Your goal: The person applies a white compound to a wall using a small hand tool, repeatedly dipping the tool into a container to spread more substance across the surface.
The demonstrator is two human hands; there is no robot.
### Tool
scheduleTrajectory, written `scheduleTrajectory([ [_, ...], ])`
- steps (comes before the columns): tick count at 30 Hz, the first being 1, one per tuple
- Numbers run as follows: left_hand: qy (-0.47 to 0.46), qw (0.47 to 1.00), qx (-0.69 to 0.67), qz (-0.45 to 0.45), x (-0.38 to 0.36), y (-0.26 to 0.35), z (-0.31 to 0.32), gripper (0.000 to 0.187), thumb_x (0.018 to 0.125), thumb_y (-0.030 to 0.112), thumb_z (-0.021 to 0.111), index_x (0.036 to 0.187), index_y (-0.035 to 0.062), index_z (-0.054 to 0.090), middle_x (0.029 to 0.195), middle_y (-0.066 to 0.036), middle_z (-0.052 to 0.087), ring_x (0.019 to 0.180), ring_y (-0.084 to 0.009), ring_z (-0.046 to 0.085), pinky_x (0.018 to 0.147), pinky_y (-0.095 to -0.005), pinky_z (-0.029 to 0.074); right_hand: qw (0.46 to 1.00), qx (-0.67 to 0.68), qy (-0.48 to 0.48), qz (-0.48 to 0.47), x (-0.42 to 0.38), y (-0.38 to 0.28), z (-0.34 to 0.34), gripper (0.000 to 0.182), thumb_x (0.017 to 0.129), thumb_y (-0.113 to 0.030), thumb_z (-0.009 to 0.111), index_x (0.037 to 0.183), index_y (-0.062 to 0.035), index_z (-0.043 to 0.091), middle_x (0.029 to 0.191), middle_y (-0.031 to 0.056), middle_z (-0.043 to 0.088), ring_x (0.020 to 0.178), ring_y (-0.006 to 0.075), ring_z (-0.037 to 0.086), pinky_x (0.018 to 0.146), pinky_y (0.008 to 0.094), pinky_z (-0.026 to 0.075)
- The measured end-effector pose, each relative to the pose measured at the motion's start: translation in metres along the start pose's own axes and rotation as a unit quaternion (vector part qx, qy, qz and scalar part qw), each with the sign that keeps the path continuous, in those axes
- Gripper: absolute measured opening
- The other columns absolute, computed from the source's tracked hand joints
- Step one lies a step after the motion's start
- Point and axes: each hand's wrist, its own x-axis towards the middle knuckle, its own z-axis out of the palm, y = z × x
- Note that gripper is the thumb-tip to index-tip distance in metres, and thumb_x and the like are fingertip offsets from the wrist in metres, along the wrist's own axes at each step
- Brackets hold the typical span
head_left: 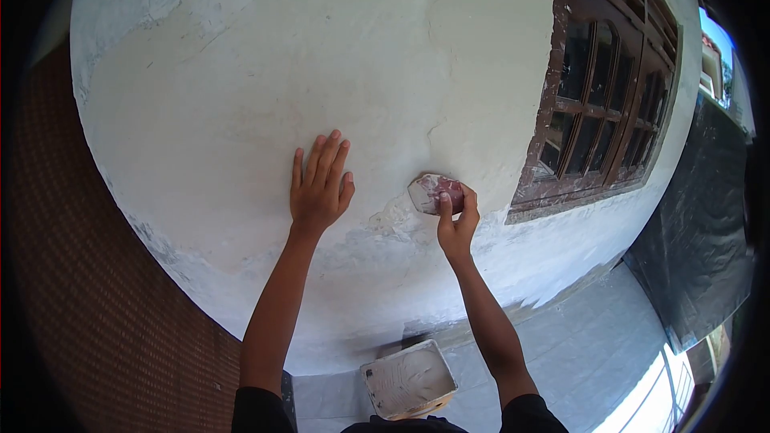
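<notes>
My left hand (319,184) lies flat against the pale wall (241,88), fingers stretched out and holding nothing. To its right, my right hand (459,223) is closed on a flat, dark red putty scraper (435,192) smeared with white, thumb on the near face. The scraper is against the wall, or very close to it; its far edge is partly hidden. Beside it, a rough white patch (393,219) with uneven filler marks the wall. A thin crack runs upward above the scraper.
A brown wooden window (593,96) with glass panes is set in the wall at right. Below, a tray of white paste (413,377) stands on the grey floor sheet (553,361). A woven brown panel (104,273) stands at left, a black sheet (698,216) at far right.
</notes>
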Motion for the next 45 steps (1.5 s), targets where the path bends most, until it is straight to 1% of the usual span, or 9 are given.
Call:
scheduleTrajectory([
  [4,0.002,1.0,0.003,0.0,0.001,0.0,-0.001,0.05,0.09,0.02,0.053,0.138,0.0107,0.047,0.147,-0.005,0.044,0.137,-0.0234,0.039,0.115,-0.0491,0.023,0.927,0.178,0.26,0.202,0.021,-0.015,-0.009,0.028,0.098,-0.014,0.055,0.122,0.0014,0.049,0.107,0.0097,0.057,0.099,0.0161,0.056,0.087,0.0291,0.048],
  [10,0.001,1.0,0.002,0.004,0.001,-0.001,0.0,0.05,0.089,0.02,0.054,0.138,0.0103,0.048,0.147,-0.006,0.044,0.137,-0.0235,0.038,0.114,-0.0493,0.023,0.999,-0.004,0.006,0.04,-0.004,0.002,0.002,0.028,0.097,-0.012,0.056,0.12,0.0022,0.05,0.109,0.0118,0.057,0.099,0.017,0.056,0.086,0.0291,0.047],
  [13,0.004,1.0,0.007,0.003,0.0,0.0,0.0,0.05,0.089,0.02,0.054,0.138,0.0102,0.048,0.147,-0.006,0.044,0.137,-0.0237,0.038,0.114,-0.0494,0.023,0.924,0.19,0.275,0.187,0.018,-0.015,-0.006,0.028,0.094,-0.011,0.06,0.117,0.0025,0.052,0.102,0.0138,0.059,0.098,0.0165,0.057,0.078,0.0286,0.048],
  [17,0.001,1.0,0.004,0.0,0.001,-0.001,-0.001,0.05,0.089,0.02,0.054,0.138,0.0103,0.048,0.147,-0.006,0.044,0.137,-0.024,0.038,0.115,-0.0494,0.023,0.999,0.033,0.024,0.028,-0.007,0.007,0.0,0.027,0.097,-0.015,0.056,0.118,0.0031,0.052,0.108,0.0131,0.058,0.099,0.0181,0.057,0.082,0.0308,0.048],
  [21,0.004,1.0,0.006,0.003,0.001,-0.001,0.0,0.05,0.089,0.02,0.053,0.138,0.0104,0.047,0.147,-0.006,0.044,0.137,-0.0239,0.038,0.115,-0.0493,0.023,0.923,0.195,0.253,0.216,0.014,-0.005,-0.008,0.03,0.095,-0.012,0.059,0.12,0.003,0.051,0.11,0.0138,0.058,0.099,0.0183,0.057,0.086,0.0308,0.046],
  [30,0.004,1.0,0.004,-0.001,0.002,-0.002,-0.001,0.05,0.089,0.019,0.054,0.138,0.0109,0.047,0.146,-0.006,0.045,0.138,-0.023,0.038,0.115,-0.0492,0.023,0.928,0.16,0.278,0.19,0.014,-0.008,-0.008,0.03,0.098,-0.016,0.055,0.121,0.0032,0.049,0.108,0.0109,0.057,0.096,0.018,0.056,0.083,0.0303,0.047],
  [34,0.004,1.0,0.006,0.001,0.001,0.0,0.0,0.05,0.089,0.02,0.054,0.138,0.0115,0.047,0.147,-0.005,0.044,0.138,-0.0227,0.038,0.115,-0.0492,0.023,0.996,0.059,0.04,0.047,-0.012,0.0,0.001,0.028,0.095,-0.014,0.058,0.117,0.0027,0.052,0.097,0.0122,0.06,0.091,0.0194,0.06,0.081,0.0304,0.048],
  [39,0.003,1.0,0.004,-0.004,0.002,-0.001,-0.001,0.05,0.089,0.02,0.053,0.138,0.0116,0.047,0.147,-0.005,0.044,0.138,-0.0228,0.038,0.115,-0.0496,0.023,0.899,0.201,0.303,0.244,0.007,-0.002,-0.015,0.03,0.098,-0.012,0.053,0.122,0.0045,0.048,0.108,0.0136,0.059,0.097,0.0206,0.059,0.085,0.0309,0.047],
  [45,0.005,1.0,0.002,0.002,0.002,0.0,-0.001,0.05,0.089,0.02,0.054,0.138,0.0116,0.047,0.147,-0.005,0.044,0.137,-0.0229,0.039,0.115,-0.0495,0.022,0.991,0.049,0.071,0.099,-0.019,0.006,-0.003,0.028,0.097,-0.013,0.057,0.119,0.0018,0.052,0.106,0.0093,0.059,0.096,0.0139,0.055,0.086,0.027,0.044],
])
